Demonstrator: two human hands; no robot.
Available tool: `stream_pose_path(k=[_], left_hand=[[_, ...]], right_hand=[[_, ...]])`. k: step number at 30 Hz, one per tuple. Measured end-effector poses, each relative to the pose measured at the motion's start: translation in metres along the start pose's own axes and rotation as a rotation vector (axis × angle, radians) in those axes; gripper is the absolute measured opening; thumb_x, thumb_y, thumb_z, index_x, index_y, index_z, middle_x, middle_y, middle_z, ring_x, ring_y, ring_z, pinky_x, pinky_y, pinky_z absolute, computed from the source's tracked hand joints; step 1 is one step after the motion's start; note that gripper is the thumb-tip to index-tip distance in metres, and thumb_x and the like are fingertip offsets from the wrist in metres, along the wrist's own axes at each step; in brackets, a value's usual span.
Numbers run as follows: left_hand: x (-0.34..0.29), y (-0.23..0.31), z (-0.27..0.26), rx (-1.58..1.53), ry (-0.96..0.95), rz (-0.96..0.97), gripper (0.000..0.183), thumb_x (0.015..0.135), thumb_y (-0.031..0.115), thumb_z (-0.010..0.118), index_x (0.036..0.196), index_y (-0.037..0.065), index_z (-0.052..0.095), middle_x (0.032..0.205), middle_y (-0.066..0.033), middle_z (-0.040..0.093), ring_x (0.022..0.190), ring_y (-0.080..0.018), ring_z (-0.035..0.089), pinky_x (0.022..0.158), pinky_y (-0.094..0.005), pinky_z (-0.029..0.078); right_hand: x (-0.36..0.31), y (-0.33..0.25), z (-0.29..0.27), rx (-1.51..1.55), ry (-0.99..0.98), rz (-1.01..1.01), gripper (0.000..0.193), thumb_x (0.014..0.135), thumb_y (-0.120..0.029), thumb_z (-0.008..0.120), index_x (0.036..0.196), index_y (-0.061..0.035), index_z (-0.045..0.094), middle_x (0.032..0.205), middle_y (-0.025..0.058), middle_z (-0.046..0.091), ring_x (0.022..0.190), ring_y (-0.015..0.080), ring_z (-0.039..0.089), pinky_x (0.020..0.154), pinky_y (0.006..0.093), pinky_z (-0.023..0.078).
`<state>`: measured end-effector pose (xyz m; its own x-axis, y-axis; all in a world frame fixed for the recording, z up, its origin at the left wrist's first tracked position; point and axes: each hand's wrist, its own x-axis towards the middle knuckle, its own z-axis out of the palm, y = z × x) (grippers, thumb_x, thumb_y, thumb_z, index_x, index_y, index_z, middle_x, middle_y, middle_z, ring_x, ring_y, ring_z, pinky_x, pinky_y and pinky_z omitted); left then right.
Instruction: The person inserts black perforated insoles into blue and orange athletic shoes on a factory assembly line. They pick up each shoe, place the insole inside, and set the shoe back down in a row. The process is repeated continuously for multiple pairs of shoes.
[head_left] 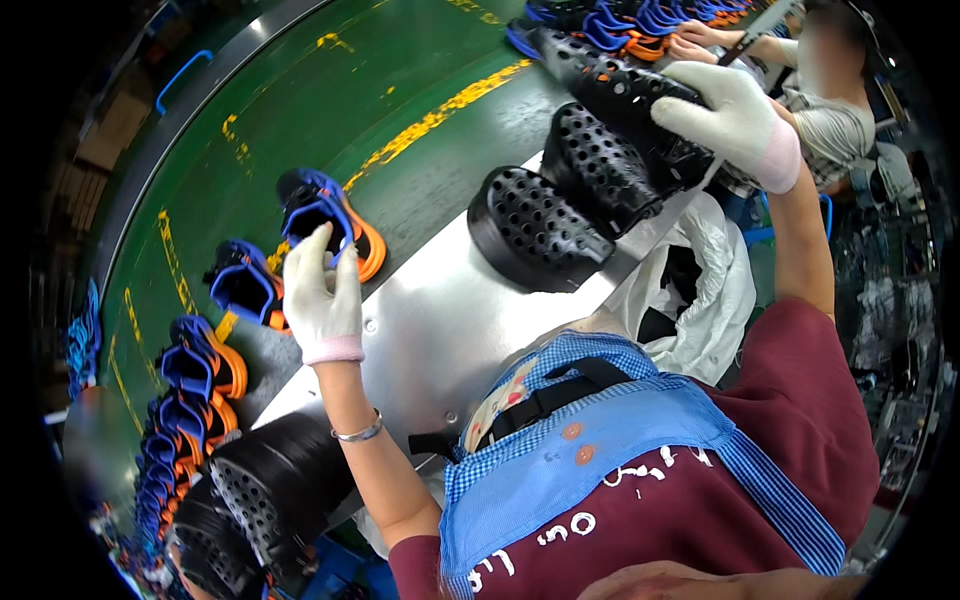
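Observation:
My left hand, in a white knit glove with a pink cuff, has its thumb and fingers at the collar of a blue, black and orange sports shoe. A matching shoe stands just left of it. My right hand, gloved alike, rests with thumb and fingers spread over a black perforated shoe-shaped insert. Two more such inserts, a middle one and a near one, lie beside it on the metal shelf.
A green conveyor belt with yellow marks runs past the shelf. Shoes line it at lower left and top. More black inserts lie at the shelf's lower end. A white bag hangs near me. A co-worker works at upper right.

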<state>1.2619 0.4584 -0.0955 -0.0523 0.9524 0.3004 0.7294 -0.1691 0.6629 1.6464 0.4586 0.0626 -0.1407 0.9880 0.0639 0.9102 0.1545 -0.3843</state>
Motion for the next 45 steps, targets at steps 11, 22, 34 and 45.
stream_pose_path(k=[11,22,34,45], left_hand=[[0.003,0.029,0.057,0.039,-0.166,0.224,0.027,0.085,0.012,0.069,0.11,0.003,0.067,0.106,-0.0114,0.064,0.088,-0.021,0.064,0.081,-0.0296,0.051],[0.014,0.024,0.093,0.056,-0.273,0.145,0.028,0.083,0.011,0.069,0.11,0.001,0.067,0.107,-0.0161,0.064,0.094,-0.0292,0.064,0.084,-0.0347,0.051],[-0.015,-0.029,0.098,0.014,-0.202,-0.01,0.023,0.084,0.015,0.067,0.103,0.002,0.066,0.101,-0.0163,0.064,0.095,-0.0332,0.062,0.085,-0.0389,0.05],[0.005,-0.029,0.11,-0.089,-0.156,-0.006,0.023,0.083,0.007,0.067,0.106,0.003,0.068,0.102,-0.0133,0.065,0.087,-0.0235,0.065,0.076,-0.0309,0.053]], right_hand=[[0.014,0.113,-0.026,-0.287,0.15,0.122,0.041,0.082,-0.038,0.063,0.088,0.0025,0.067,0.069,0.0161,0.063,0.063,0.0257,0.063,0.064,0.0329,0.05],[0.152,0.209,0.009,-0.916,-0.333,0.122,0.032,0.079,-0.03,0.064,0.097,-0.0045,0.072,0.09,0.0167,0.071,0.089,0.0331,0.069,0.079,0.0425,0.055],[0.237,0.285,0.065,-0.588,-0.245,-0.251,0.029,0.073,-0.019,0.066,0.09,0.0043,0.065,0.083,0.0226,0.066,0.077,0.0381,0.064,0.071,0.0432,0.052],[0.246,0.24,0.134,0.016,-0.376,-0.031,0.026,0.081,-0.025,0.069,0.083,0.0006,0.062,0.069,0.0082,0.058,0.062,0.0155,0.058,0.056,0.0336,0.046]])
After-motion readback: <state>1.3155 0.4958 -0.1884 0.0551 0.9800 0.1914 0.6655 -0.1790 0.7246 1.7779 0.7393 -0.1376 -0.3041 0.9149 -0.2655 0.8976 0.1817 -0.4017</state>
